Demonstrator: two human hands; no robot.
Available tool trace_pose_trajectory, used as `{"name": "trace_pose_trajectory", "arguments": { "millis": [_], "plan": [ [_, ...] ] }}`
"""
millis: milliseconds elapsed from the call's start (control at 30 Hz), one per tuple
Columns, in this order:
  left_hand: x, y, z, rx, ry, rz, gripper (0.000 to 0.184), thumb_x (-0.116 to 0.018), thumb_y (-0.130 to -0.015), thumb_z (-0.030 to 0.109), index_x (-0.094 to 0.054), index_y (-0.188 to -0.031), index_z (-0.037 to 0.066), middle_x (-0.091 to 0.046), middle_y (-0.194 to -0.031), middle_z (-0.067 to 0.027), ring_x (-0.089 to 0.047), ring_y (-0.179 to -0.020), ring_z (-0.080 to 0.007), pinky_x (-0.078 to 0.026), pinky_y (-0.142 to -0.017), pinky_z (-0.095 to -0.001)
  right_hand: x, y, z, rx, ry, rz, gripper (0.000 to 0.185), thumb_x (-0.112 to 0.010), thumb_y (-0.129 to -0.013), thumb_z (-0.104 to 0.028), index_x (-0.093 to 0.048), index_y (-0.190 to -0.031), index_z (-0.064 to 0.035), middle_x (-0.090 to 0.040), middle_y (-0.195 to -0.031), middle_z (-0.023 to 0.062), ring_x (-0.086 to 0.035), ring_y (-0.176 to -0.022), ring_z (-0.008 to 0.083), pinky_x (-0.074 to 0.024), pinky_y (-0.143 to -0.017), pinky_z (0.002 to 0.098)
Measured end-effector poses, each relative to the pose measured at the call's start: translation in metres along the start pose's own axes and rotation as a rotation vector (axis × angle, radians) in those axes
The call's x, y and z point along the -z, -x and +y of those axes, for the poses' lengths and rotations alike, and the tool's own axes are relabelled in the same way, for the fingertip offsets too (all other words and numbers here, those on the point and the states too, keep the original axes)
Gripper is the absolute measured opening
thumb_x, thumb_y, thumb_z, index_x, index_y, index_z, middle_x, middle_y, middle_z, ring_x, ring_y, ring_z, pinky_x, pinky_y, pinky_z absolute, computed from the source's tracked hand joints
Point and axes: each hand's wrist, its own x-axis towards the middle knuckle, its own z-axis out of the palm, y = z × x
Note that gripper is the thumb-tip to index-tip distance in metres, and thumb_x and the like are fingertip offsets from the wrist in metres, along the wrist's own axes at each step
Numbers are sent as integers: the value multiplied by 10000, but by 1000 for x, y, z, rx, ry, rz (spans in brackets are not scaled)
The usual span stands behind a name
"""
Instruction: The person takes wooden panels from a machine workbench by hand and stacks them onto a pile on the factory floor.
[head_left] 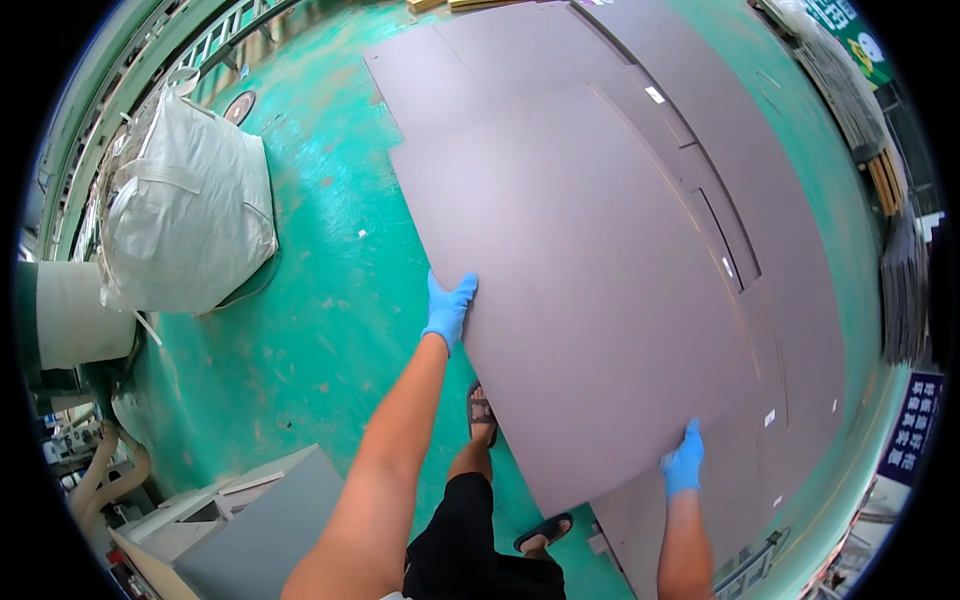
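Note:
A large grey-brown board [560,260] spans the middle of the view, lying tilted across other boards of the same colour. My left hand [450,308], in a blue glove, grips the board's left edge with the thumb on top and the other fingers partly hidden. At the near right edge of the same board is my right hand [684,460], also gloved in blue. Its fingers go under the edge out of sight, with one digit on top. Beneath and to the right, more grey-brown boards [790,330] are spread out, some with small white labels [727,267].
A big white bulk bag [190,200] stands on the green floor [310,330] at left. A grey box-like cabinet [250,520] is at lower left. Stacked dark sheets [905,290] line the right side. My sandalled feet are close beside the board's left and near edges.

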Motion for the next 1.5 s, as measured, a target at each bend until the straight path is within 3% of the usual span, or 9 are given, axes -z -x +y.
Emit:
{"name": "trace_pose_trajectory", "arguments": {
  "millis": [200, 467, 1100, 1200, 1300, 1333, 1400, 1433, 1500],
  "plan": [
    [0, -70, 31, -27, 70, -74, 947, -774, -813, 151, -151, -1512, 12, -471, -1378, -174, -521, -1203, -258, -466, -1004, -372, -195, -57, -5, -93, -22, -53, 496, -450, -1014, -418, -487, -1349, -54, -549, -1359, 107, -524, -1235, 298, -400, -1080, 492],
    [-13, -188, 72, -104, 60, -87, 839, -746, -838, 152, -215, -1470, 1, -512, -1338, -179, -557, -1140, -259, -473, -982, -380, -335, -124, -14, -157, -53, -121, 480, -443, -1016, -416, -476, -1352, -73, -536, -1376, 99, -504, -1261, 313, -370, -1084, 549],
    [-18, -273, 81, -48, -202, 25, 869, -720, -865, 338, -237, -1489, -25, -448, -1427, -221, -492, -1256, -317, -404, -1051, -394, -417, -124, -25, -34, 216, -151, 478, -466, -1019, -318, -440, -1374, 1, -492, -1413, 136, -492, -1285, 283, -407, -1079, 423],
    [-1, -224, 36, -112, -308, -13, 924, -618, -898, 506, -209, -1483, -82, -349, -1500, -243, -344, -1387, -332, -296, -1134, -399, -351, -67, -28, 605, 697, -282, 564, -526, -1000, -266, -346, -1462, 3, -458, -1428, 142, -465, -1293, 236, -368, -1101, 395],
    [42, -112, -64, 127, -266, -75, 764, -500, -980, 478, -269, -1485, -46, -338, -1520, -196, -328, -1397, -292, -273, -1140, -374, -198, -40, 16, 693, 1088, -421, 522, -563, -968, -164, -397, -1423, 31, -490, -1390, 138, -487, -1258, 229, -378, -1090, 378],
    [63, -64, -102, 271, -231, -37, 685, -489, -986, 473, -349, -1438, -22, -429, -1427, -176, -404, -1304, -270, -323, -1083, -369, -161, 6, 27, 392, 1098, -424, 498, -567, -956, -195, -453, -1373, 53, -506, -1387, 170, -460, -1314, 256, -349, -1117, 381],
    [105, 30, -175, 556, -151, 61, 558, -466, -999, 463, -507, -1344, 26, -610, -1241, -134, -556, -1120, -227, -424, -970, -359, -37, 53, 45, -101, 1393, -445, 491, -626, -929, -271, -509, -1330, -13, -623, -1190, 131, -589, -1105, 228, -472, -960, 375],
    [138, 82, -228, 487, -200, 145, 512, -472, -996, 439, -555, -1284, 24, -636, -1179, -129, -578, -1048, -227, -440, -935, -380, 39, 66, 55, -336, 1570, -475, 448, -614, -931, -292, -536, -1283, -25, -653, -1051, 100, -618, -944, 214, -513, -826, 382],
    [181, 182, -245, 582, -360, 228, 512, -507, -949, 400, -579, -1225, -25, -635, -1183, -177, -584, -1073, -251, -440, -942, -389, 190, 83, 72, -746, 1346, -321, 299, -603, -923, -350, -577, -1062, -86, -602, -810, 57, -550, -692, 209, -465, -601, 398]
  ]
}}
